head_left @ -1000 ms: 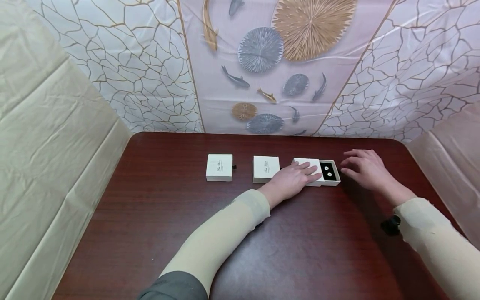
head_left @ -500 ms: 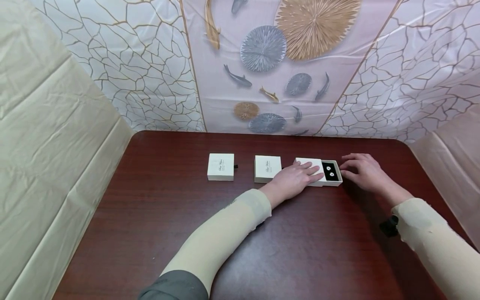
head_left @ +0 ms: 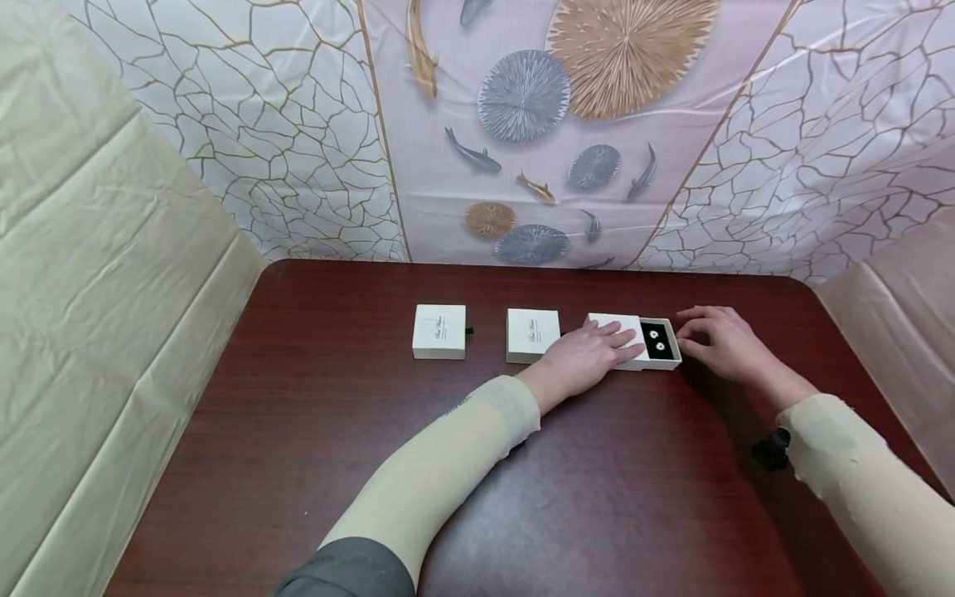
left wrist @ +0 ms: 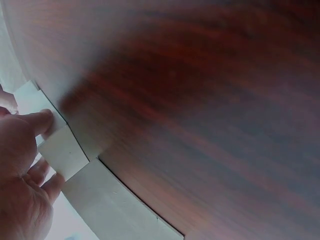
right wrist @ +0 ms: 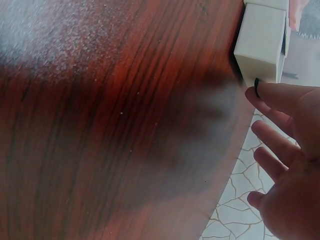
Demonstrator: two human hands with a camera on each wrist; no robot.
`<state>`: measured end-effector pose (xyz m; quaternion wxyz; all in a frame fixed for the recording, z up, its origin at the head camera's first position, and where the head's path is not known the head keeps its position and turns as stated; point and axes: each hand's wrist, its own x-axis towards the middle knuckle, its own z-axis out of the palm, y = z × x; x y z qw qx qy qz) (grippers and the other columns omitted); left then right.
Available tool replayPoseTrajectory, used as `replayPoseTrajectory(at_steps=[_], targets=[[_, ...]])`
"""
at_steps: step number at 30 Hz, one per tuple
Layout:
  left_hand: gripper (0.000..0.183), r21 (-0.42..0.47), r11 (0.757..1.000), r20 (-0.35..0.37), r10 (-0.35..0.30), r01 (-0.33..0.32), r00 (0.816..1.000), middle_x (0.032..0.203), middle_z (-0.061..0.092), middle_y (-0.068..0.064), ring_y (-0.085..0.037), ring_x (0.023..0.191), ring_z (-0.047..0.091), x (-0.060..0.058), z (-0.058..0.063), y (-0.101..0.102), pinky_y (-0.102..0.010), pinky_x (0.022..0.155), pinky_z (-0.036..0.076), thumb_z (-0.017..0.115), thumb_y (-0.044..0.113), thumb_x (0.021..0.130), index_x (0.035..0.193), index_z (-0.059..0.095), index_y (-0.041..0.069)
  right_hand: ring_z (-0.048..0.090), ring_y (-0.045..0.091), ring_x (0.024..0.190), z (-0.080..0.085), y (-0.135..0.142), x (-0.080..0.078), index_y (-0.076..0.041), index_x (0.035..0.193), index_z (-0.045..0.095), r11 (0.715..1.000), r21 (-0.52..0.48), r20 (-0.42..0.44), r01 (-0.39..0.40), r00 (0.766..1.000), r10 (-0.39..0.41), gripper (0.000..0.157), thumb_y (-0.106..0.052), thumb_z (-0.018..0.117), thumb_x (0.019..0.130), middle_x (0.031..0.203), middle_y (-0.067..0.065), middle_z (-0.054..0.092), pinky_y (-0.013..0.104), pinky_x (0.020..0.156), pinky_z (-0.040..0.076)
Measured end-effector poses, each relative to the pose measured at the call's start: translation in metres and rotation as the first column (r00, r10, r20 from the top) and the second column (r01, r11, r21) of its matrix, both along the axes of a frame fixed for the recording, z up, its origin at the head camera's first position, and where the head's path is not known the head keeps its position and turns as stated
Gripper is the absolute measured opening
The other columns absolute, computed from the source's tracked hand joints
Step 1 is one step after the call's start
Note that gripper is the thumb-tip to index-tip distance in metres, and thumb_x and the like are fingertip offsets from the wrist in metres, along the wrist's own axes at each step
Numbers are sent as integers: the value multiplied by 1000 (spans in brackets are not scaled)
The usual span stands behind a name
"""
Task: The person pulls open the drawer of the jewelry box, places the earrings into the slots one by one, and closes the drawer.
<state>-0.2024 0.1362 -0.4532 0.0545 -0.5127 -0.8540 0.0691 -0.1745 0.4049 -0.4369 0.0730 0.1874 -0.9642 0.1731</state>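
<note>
At the right of the row lies a white jewelry box point(head_left: 630, 321), its drawer point(head_left: 666, 364) pulled partly out to the right. Inside the drawer, a pair of small flower-shaped earrings point(head_left: 653, 335) sits on a black insert point(head_left: 658, 353). My left hand point(head_left: 582, 358) rests on the box's outer sleeve with fingers spread straight. At the drawer's outer end, my right hand point(head_left: 719, 342) pinches a small black pull tab point(right wrist: 257, 88) between thumb and forefinger. Its other fingers stand apart and bent in the right wrist view.
Two closed white boxes, a left one point(head_left: 438, 332) and a middle one point(head_left: 532, 332), stand in line on the dark red wooden table point(head_left: 336, 414). A black tab point(head_left: 469, 331) sticks out from the left box. Patterned cloth point(head_left: 298, 166) hangs behind the table.
My right hand has moved slightly left to the drawer's end, and its thumb and forefinger have come together on the tab. My left hand stays on the box; the head view has shifted slightly.
</note>
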Motion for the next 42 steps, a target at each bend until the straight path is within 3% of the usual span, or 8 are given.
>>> replayPoseTrajectory(at_steps=[27,42], targets=[[56,-12,1000,20,26,-25,999,172,38,7,-16,159,35,2,1,0,-38,127,35,37,14,115,167,40,35,53,56,126,0,-11,0,-7,82,76,1000,-12,-23,-15,1000,15,7,-2,78,88,124,30,70,67,102,36],[56,-1,1000,26,18,-18,1000,172,39,6,-17,158,35,0,1,0,-39,125,38,38,12,115,167,40,34,55,56,120,3,-19,-2,-9,82,77,999,0,-36,-40,999,40,10,0,79,86,123,30,70,68,100,36]])
